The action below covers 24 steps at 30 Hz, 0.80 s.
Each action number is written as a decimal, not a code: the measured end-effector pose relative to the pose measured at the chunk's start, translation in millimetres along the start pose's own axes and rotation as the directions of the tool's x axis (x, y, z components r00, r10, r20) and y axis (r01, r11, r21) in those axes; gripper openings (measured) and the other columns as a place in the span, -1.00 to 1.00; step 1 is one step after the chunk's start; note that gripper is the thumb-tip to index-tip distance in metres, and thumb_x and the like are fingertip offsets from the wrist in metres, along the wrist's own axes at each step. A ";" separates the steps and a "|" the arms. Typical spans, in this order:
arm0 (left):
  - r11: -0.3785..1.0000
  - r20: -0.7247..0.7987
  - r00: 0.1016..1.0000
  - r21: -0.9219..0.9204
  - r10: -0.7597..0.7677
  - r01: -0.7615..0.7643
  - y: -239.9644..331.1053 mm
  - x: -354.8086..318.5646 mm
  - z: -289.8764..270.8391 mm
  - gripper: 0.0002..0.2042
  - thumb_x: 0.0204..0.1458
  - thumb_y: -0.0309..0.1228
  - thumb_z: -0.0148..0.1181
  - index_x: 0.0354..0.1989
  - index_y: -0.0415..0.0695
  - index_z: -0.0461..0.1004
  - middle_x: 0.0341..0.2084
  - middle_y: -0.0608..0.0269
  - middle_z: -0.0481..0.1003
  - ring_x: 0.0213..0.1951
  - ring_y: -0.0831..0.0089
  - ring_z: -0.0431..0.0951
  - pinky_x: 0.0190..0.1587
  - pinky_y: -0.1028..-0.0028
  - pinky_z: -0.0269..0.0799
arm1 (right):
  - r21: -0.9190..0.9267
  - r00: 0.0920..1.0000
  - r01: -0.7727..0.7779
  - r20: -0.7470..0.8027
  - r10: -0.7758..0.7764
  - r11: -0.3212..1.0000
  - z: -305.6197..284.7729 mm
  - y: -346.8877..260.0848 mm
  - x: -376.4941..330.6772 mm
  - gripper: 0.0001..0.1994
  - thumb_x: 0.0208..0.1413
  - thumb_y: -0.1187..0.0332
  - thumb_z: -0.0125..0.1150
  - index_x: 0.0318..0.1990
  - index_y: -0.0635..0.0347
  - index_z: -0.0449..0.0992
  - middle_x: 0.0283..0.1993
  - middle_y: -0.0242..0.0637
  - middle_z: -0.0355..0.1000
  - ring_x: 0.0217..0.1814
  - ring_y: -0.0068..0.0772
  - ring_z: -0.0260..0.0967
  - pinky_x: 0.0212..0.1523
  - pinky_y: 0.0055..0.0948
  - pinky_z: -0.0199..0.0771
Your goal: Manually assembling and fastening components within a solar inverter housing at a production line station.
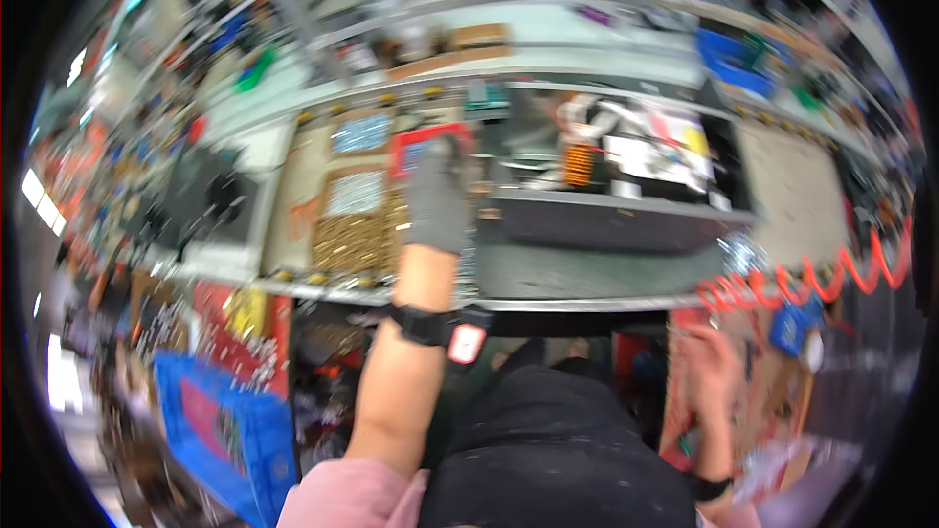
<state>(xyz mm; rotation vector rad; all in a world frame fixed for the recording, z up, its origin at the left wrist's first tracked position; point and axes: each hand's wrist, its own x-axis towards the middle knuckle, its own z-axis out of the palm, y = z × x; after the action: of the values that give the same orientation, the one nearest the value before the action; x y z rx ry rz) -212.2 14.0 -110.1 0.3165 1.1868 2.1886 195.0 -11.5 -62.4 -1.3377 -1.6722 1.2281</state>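
My left hand (437,198), in a grey glove, reaches forward over the bench to a red-rimmed bin (401,145). Its fingertips are blurred over the bin, so I cannot see whether they hold anything. Left of it lie compartments of small brass-coloured parts (350,244) and silvery parts (356,194). Just right of that hand stands a dark metal case (606,225) holding an orange coil (578,164), wires and white parts. My right hand (712,364), without a glove, hangs below the bench edge at the right, its fingers smeared by motion.
A red coiled hose (812,280) crosses the bench's right front. Beside it sits a clear plastic bag (741,252). Below on the left stands a blue crate (215,430). Behind the bench, a blue bin (734,64) and cardboard pieces (479,36) lie on a shelf.
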 end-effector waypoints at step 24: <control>0.862 0.625 0.631 0.139 -0.459 0.488 -64.0 -102.8 193.5 -0.65 0.13 -0.19 0.11 -0.04 -0.18 0.42 -0.21 0.19 0.47 -0.16 0.34 0.45 0.05 0.25 0.38 | 0.096 0.908 0.044 0.412 -0.080 0.994 26.9 23.3 0.0 -0.60 0.14 0.05 0.08 -0.02 0.12 0.45 -0.28 -0.08 0.51 -0.19 -0.04 0.46 -0.20 -0.18 0.44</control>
<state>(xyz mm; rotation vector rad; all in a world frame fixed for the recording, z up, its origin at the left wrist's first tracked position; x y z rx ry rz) -13.6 105.6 -44.5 0.6021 0.7116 1.4430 178.8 -17.7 -93.4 -1.0084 -1.9067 1.6110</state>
